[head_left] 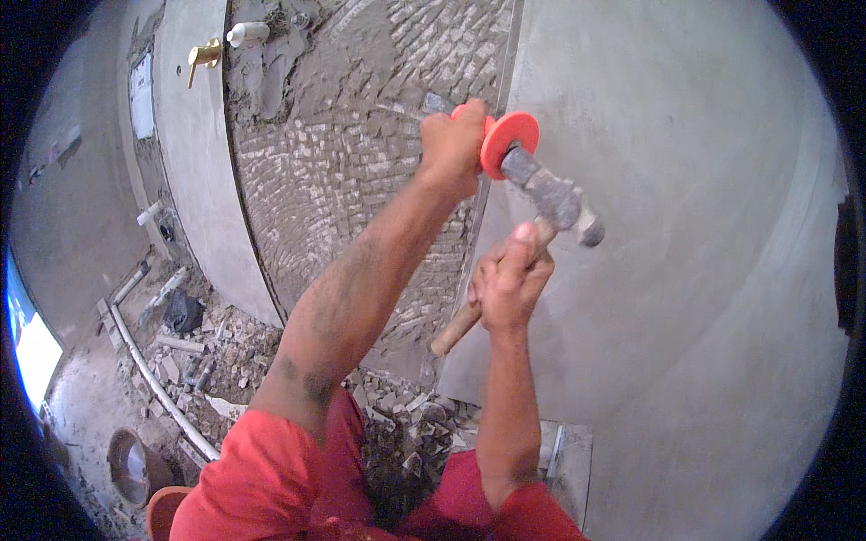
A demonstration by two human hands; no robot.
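Left hand (pixel 456 149) is gripping the orange-guarded chisel (pixel 520 131), tip pointing at ridged mortar (pixel 311 180); right hand (pixel 512 284) is gripping the wooden-handled hammer (pixel 553 201). Hammer is sitting near chisel's guard; can't tell contact.

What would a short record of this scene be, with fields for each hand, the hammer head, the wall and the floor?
Left hand: gripping a chisel with an orange guard
Right hand: gripping a hammer by its wooden handle
Hammer head: at the chisel's guard end; contact unclear
Wall: ridged mortar beside a smooth grey surface
Fitting: gold-coloured lever, upper left
Floor: rubble, white pipe
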